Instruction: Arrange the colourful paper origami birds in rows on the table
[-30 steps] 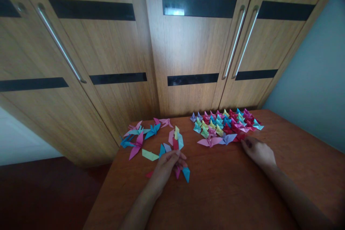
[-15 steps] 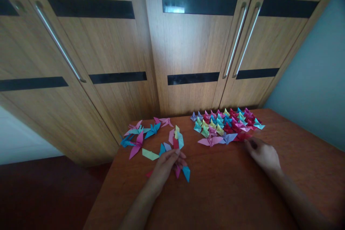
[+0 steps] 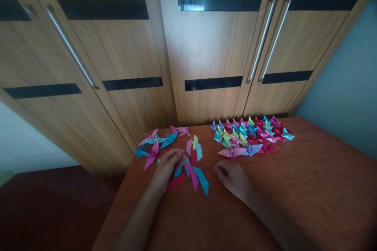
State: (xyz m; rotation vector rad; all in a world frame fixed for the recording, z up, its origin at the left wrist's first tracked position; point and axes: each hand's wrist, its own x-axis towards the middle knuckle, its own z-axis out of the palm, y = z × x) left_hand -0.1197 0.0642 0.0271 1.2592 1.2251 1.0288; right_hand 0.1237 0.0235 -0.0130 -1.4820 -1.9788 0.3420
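My left hand [image 3: 168, 168] is closed over the left part of a loose group of flat-folded paper cranes, its fingertips beside a lavender one; what it pinches, if anything, is hidden. Close to it lie a magenta folded crane [image 3: 192, 176], a blue one [image 3: 202, 180] and a red one [image 3: 176, 181]. Just behind stand pink, yellow, red and light blue folded pieces [image 3: 193, 152]. My right hand [image 3: 234, 178] hovers or rests over the table to the right of that group, fingers curled, with nothing visible in them. A red spread-winged crane [image 3: 268, 148] ends the front row beyond it.
Rows of colourful paper cranes [image 3: 243, 130] fill the back right of the brown table [image 3: 294, 192]. Several opened cranes [image 3: 151, 155] lie at the back left. A wooden wardrobe [image 3: 212, 47] with metal handles stands right behind the table.
My right hand has come away from the red crane at the front row, moving left and nearer. My left hand has shifted left, uncovering the magenta, blue and red folded pieces.
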